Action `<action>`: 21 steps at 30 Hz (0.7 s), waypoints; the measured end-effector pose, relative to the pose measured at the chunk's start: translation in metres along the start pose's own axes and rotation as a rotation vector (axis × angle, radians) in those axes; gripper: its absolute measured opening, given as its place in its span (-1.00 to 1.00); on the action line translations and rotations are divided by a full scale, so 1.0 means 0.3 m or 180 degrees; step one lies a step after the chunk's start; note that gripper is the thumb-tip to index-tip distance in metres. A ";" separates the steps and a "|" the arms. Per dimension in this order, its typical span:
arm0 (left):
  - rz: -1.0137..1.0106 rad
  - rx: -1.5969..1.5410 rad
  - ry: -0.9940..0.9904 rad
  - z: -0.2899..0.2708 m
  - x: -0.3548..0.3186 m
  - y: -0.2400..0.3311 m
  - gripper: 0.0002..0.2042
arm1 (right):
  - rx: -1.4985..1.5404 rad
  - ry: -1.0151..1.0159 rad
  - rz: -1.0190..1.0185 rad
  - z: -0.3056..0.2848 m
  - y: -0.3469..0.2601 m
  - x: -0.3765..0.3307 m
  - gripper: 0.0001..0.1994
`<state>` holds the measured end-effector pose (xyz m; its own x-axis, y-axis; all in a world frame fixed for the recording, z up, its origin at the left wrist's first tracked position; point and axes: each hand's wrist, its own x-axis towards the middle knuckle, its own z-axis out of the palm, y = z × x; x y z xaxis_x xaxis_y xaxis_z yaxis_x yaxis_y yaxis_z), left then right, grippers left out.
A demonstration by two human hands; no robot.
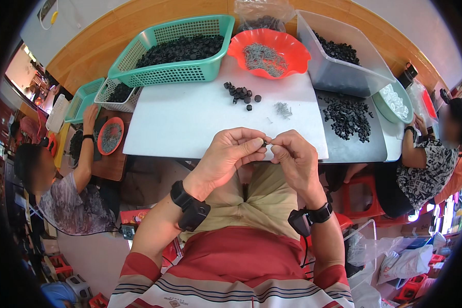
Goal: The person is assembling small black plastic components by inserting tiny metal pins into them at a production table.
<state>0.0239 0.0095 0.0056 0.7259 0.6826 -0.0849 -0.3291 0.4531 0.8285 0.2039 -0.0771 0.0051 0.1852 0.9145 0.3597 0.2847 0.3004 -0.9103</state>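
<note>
The white board (190, 120) on the table serves as the landmark here. Just off its near edge, above the person's lap, the left hand (230, 154) and the right hand (295, 156) meet fingertip to fingertip. The left hand's thumb and forefinger are pinched nearly closed on a small dark part (265, 142), which sits right where the two hands touch; the other left fingers curl loosely inward. The right hand's fingers are also drawn tight together at the tips against that same part, but whether they grip anything of their own is too small to tell. On the board, toward its far middle, lies a little cluster of black caps (243, 94), and just to the right of them a small heap of thin grey metal pieces (282, 109). Beyond the board's far edge stand a green basket (174, 72) filled with black parts and a red bowl (292, 49) holding more grey metal pieces. To the right of the board a clear plastic bin (344, 77) holds black parts, with a loose pile of black rings (348, 118) on a grey sheet in front of it. Other people sit left and right of the board, each with a hand on their own work.
</note>
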 end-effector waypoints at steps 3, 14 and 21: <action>-0.0011 0.0004 0.0028 -0.007 -0.003 -0.008 -0.81 | -0.0199 -0.0010 -0.0058 -0.002 -0.007 -0.001 -0.95; -0.0116 0.0139 0.0144 0.002 -0.010 -0.008 -0.80 | -0.0647 -0.0152 -0.0262 -0.013 -0.028 0.003 -0.95; -0.0119 0.0309 0.0264 0.006 -0.016 0.000 -0.82 | -0.0555 -0.0299 -0.0097 -0.008 -0.023 0.017 -0.91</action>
<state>0.0215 0.0052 0.0069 0.6828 0.7131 -0.1587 -0.2399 0.4241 0.8733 0.2052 -0.0752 0.0138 0.0877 0.9295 0.3584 0.4490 0.2842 -0.8471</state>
